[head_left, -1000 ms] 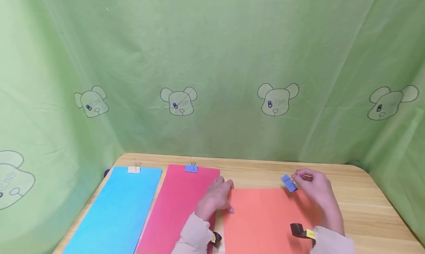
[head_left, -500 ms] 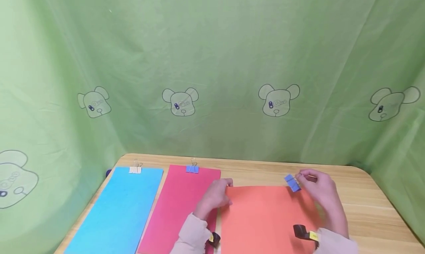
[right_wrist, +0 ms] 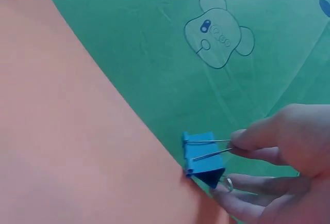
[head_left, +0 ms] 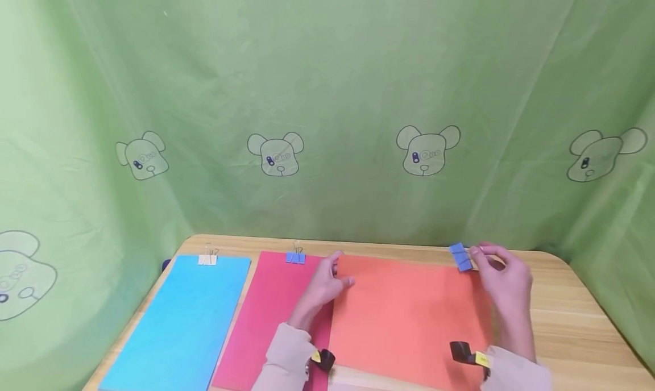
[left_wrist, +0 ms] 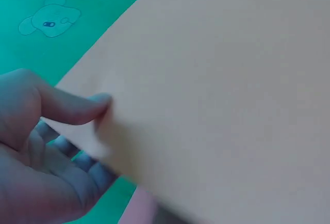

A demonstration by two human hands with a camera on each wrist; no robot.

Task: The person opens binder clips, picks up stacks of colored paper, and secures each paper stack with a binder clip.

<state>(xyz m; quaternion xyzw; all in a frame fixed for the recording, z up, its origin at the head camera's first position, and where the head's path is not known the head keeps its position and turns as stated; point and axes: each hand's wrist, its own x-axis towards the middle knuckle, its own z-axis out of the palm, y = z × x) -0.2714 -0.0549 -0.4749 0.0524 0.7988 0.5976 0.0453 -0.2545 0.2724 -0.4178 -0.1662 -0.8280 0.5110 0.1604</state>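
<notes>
An orange sheet of paper [head_left: 409,317] is raised off the table, its near edge showing above the wood. My left hand [head_left: 324,283] pinches its upper left corner, thumb on the front face and the other fingers behind, as the left wrist view shows. My right hand [head_left: 504,277] holds a blue binder clip [right_wrist: 203,154] by its wire handles between thumb and fingers. The clip's mouth lies close to the sheet's far edge near the right corner; whether the paper is between its lips I cannot tell.
To the left lie a blue sheet [head_left: 176,323] with a white binder clip [head_left: 207,260] and a dark pink sheet [head_left: 271,311] with a blue clip [head_left: 295,258] on its far edge. The wooden table [head_left: 568,311] is enclosed by a green curtain [head_left: 348,67].
The orange sheet has been lifted from the table and its far edge has risen. My left hand has gone up with its corner. The right hand and clip have shifted up and slightly right.
</notes>
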